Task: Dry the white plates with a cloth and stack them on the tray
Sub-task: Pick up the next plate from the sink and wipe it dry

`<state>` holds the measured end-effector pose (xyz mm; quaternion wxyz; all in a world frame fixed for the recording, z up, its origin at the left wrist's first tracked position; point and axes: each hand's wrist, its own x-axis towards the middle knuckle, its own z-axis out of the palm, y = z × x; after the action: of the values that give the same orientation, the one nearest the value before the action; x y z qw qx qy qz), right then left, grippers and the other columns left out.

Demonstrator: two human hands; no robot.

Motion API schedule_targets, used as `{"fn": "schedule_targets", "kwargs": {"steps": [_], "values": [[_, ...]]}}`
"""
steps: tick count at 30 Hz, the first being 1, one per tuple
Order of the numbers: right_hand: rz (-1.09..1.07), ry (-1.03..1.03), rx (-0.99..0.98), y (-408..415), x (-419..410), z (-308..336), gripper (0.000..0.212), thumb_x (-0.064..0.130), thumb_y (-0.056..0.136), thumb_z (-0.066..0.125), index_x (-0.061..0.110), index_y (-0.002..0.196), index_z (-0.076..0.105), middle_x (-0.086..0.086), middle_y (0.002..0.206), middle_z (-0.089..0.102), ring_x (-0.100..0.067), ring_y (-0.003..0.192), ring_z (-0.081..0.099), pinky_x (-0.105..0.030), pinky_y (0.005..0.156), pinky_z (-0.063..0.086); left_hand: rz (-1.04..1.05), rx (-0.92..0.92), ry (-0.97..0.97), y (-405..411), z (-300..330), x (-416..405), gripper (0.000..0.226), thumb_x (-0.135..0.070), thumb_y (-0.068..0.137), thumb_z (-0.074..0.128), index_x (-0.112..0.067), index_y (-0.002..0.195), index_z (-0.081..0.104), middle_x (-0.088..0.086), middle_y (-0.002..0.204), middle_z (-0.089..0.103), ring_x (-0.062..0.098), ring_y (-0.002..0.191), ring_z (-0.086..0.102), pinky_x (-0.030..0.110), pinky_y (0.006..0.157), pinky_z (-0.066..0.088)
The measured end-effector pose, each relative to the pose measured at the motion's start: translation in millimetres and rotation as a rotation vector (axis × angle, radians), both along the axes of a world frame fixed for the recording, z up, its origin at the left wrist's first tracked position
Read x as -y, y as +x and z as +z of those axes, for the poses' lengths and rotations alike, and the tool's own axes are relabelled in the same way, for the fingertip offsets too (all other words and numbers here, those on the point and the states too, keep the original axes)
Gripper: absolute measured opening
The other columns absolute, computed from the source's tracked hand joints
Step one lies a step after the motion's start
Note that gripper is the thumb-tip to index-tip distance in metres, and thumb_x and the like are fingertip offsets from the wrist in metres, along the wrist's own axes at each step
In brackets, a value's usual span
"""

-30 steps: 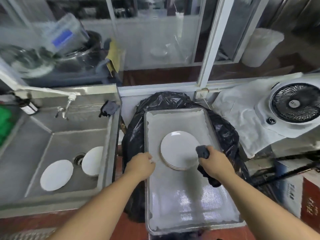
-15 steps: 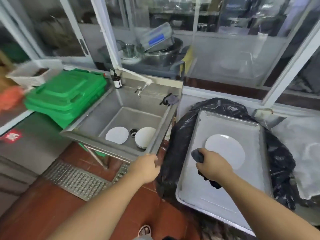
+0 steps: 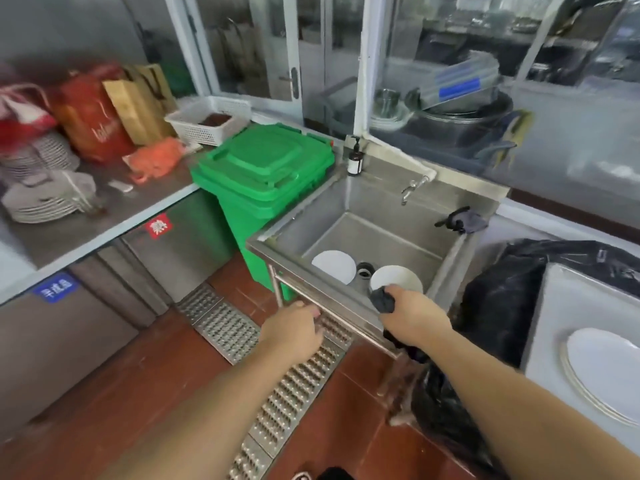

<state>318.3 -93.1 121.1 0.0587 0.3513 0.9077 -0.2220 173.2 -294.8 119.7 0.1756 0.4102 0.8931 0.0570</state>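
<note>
Two white plates lie in the steel sink [image 3: 388,206]: one flat plate [image 3: 333,266] at the left of the drain, one tilted plate [image 3: 398,278] at the right. My right hand [image 3: 414,318] grips a dark cloth [image 3: 382,299] at the sink's front rim, just before the tilted plate. My left hand [image 3: 292,330] hovers in front of the sink's front edge with loosely curled fingers, holding nothing. At the far right a stack of white plates [image 3: 604,367] rests on the metal tray [image 3: 550,306].
A green bin [image 3: 266,171] stands left of the sink. A black bag [image 3: 502,299] lies under the tray. A soap bottle [image 3: 355,161], a tap [image 3: 412,187] and a dark rag [image 3: 462,220] sit along the sink's rim. The left counter [image 3: 104,216] holds stacked dishes and bags. A floor grate [image 3: 277,368] runs below.
My view swung left from the tray to the sink. My right hand carried the cloth from the tray's plates to the sink's front rim; my left hand moved along with it.
</note>
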Motion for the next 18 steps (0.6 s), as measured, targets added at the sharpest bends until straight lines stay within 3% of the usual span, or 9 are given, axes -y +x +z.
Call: {"fn": "schedule_targets", "kwargs": {"steps": [3,6,9,12,15,18], "values": [[0.029,-0.034,-0.022,-39,24,-3,0.024,0.026,0.093,0.055,0.026,0.116,0.056,-0.002,0.099,0.066,-0.026,0.081,0.054,-0.035,0.066,0.043,0.025,-0.019,0.003,-36,-1,21,0.031,-0.04,0.099,0.053,-0.029,0.127,0.063,-0.003,0.126,0.063,0.022,0.108,0.064,0.041,0.092,0.058],[0.057,-0.042,0.018,-70,36,-3,0.022,0.03,0.09,0.057,0.028,0.111,0.054,0.003,0.089,0.059,-0.027,0.083,0.056,-0.035,0.067,0.045,0.028,-0.024,0.0,-63,-3,30,0.02,-0.038,0.1,0.052,-0.027,0.111,0.065,-0.003,0.118,0.064,0.019,0.097,0.063,0.041,0.084,0.061],[0.069,-0.031,0.055,-95,35,-5,0.018,0.03,0.086,0.056,0.03,0.102,0.049,0.002,0.088,0.06,-0.028,0.084,0.058,-0.033,0.065,0.045,0.03,-0.025,-0.014,-86,-9,29,0.023,-0.041,0.101,0.05,-0.028,0.112,0.064,-0.004,0.111,0.061,0.017,0.095,0.061,0.04,0.078,0.062],[0.075,-0.033,0.081,-119,22,-7,0.02,0.029,0.087,0.057,0.026,0.106,0.051,-0.003,0.094,0.065,-0.03,0.087,0.061,-0.036,0.072,0.053,0.035,-0.014,-0.008,-109,-15,16,0.024,-0.044,0.102,0.047,-0.029,0.11,0.064,-0.006,0.107,0.06,0.014,0.089,0.06,0.037,0.073,0.063],[0.07,-0.054,0.11,-145,1,-8,0.025,0.029,0.089,0.056,0.024,0.113,0.054,-0.005,0.099,0.067,-0.031,0.091,0.064,-0.038,0.076,0.055,0.035,-0.008,-0.004,-133,-20,-7,0.023,-0.044,0.099,0.051,-0.028,0.109,0.065,-0.004,0.113,0.064,0.017,0.093,0.059,0.04,0.08,0.061],[0.056,-0.106,0.116,-173,-30,-9,0.017,0.024,0.09,0.052,0.022,0.108,0.051,-0.008,0.101,0.069,-0.031,0.09,0.068,-0.038,0.075,0.058,0.048,-0.012,-0.004,-163,-21,-43,0.02,-0.04,0.098,0.054,-0.028,0.109,0.064,-0.003,0.118,0.064,0.017,0.096,0.057,0.039,0.081,0.057]]}}
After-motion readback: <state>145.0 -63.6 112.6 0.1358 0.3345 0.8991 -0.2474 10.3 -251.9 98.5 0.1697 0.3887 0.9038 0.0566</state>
